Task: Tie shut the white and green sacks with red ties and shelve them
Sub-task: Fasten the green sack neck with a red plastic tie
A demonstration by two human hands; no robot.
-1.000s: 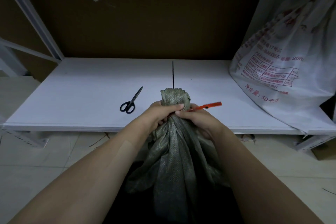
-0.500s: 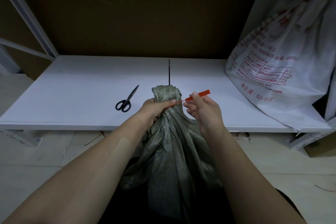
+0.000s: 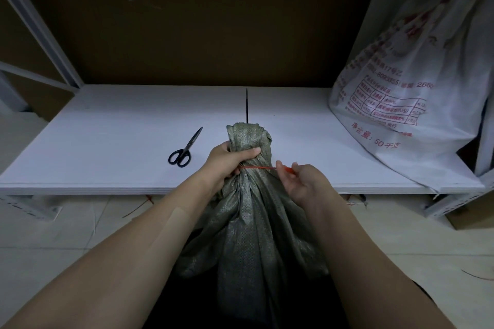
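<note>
A green woven sack (image 3: 251, 235) stands on the floor in front of the white shelf (image 3: 107, 141), its mouth bunched into a neck. My left hand (image 3: 227, 160) grips that neck from the left. A thin red tie (image 3: 258, 167) runs around the neck and out to the right, pulled taut. My right hand (image 3: 302, 181) pinches the tie's free end just right of the sack. A white sack (image 3: 417, 93) with red print leans on the right end of the shelf.
Black-handled scissors (image 3: 184, 151) lie on the shelf left of the sack's neck. A dark seam (image 3: 247, 108) splits the shelf board behind the sack. Shelf uprights rise at the far left (image 3: 40, 24) and right. Red scraps lie on the tiled floor under the shelf edge.
My right hand has drawn the red tie's end rightward and down, so the tie now lies tight around the sack's neck. My left hand has kept its grip on the neck.
</note>
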